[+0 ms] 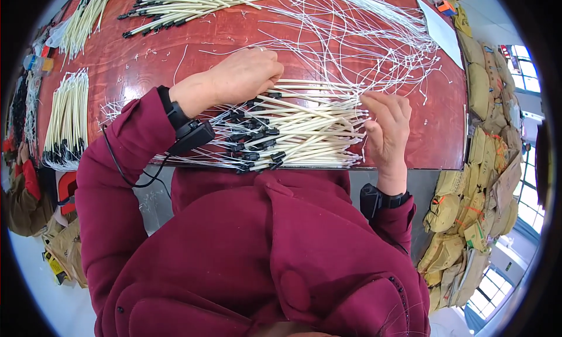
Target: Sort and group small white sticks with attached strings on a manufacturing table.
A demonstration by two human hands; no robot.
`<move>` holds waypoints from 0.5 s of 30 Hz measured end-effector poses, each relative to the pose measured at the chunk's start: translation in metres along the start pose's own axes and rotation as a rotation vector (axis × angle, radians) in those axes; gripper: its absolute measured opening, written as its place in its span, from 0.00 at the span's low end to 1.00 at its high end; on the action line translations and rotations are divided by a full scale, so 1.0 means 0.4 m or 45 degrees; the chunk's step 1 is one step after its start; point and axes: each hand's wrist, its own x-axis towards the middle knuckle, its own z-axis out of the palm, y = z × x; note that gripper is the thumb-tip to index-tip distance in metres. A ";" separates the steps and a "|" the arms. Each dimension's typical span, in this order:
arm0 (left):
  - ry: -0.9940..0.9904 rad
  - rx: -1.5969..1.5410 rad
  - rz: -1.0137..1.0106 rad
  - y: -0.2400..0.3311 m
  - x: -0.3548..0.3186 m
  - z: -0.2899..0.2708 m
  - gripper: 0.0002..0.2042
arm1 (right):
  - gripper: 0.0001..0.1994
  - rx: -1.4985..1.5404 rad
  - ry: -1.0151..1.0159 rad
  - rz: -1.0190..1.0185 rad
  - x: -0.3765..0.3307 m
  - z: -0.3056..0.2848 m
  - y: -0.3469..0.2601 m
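Note:
A pile of cream-coloured thin tubes (310, 124) with black end pieces (252, 132) lies along the near table edge. Over the pile's far left part, my left hand (249, 74) is closed, fingertips pressed together beside the end of a tube; what they pinch is hidden. At the tubes' right ends, my right hand (391, 123) has its thumb apart from its slightly bent fingers. Its index fingertip is by the white tips of the tubes. Thin white cords (374, 35) spread in a tangle beyond the pile, some reaching toward my left hand.
Bundles of similar tubes lie at the far left (88, 21), far middle (187, 6) and left edge (67, 117) of the red table (149, 68). A white sheet (440, 33) is at the far right. Stacked brown sacks (462, 202) stand right of the table.

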 end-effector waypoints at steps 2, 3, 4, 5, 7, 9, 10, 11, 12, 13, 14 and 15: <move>0.026 -0.030 -0.012 0.003 0.014 -0.009 0.05 | 0.19 -0.020 0.007 0.040 -0.002 -0.001 0.009; 0.056 -0.058 -0.027 0.007 0.024 -0.019 0.05 | 0.17 -0.031 0.013 0.058 -0.003 -0.001 0.012; 0.086 -0.087 -0.042 0.010 0.034 -0.027 0.05 | 0.17 -0.034 0.016 0.059 -0.005 -0.001 0.013; 0.086 -0.085 -0.037 0.011 0.045 -0.037 0.05 | 0.15 -0.029 0.013 0.070 -0.006 -0.001 0.015; 0.012 -0.102 0.028 0.008 0.074 -0.057 0.06 | 0.12 -0.019 0.006 0.094 -0.010 0.000 0.019; -0.024 -0.110 0.063 0.012 0.096 -0.051 0.08 | 0.11 -0.012 0.010 0.103 -0.010 0.005 0.024; 0.062 -0.100 0.155 0.015 0.107 -0.032 0.10 | 0.11 -0.002 0.014 0.109 -0.010 0.008 0.026; 0.148 -0.089 0.248 0.020 0.121 -0.011 0.11 | 0.10 0.007 0.018 0.114 -0.009 0.010 0.029; 0.231 -0.078 0.343 0.026 0.137 0.001 0.13 | 0.10 0.004 0.023 0.116 -0.012 0.013 0.031; 0.231 -0.075 0.348 0.033 0.158 0.005 0.13 | 0.10 0.002 0.032 0.131 -0.014 0.016 0.034; 0.149 -0.016 0.315 0.043 0.181 0.008 0.14 | 0.10 0.001 0.038 0.144 -0.017 0.018 0.035; 0.067 0.043 0.282 0.050 0.206 0.012 0.15 | 0.10 -0.001 0.045 0.157 -0.019 0.020 0.038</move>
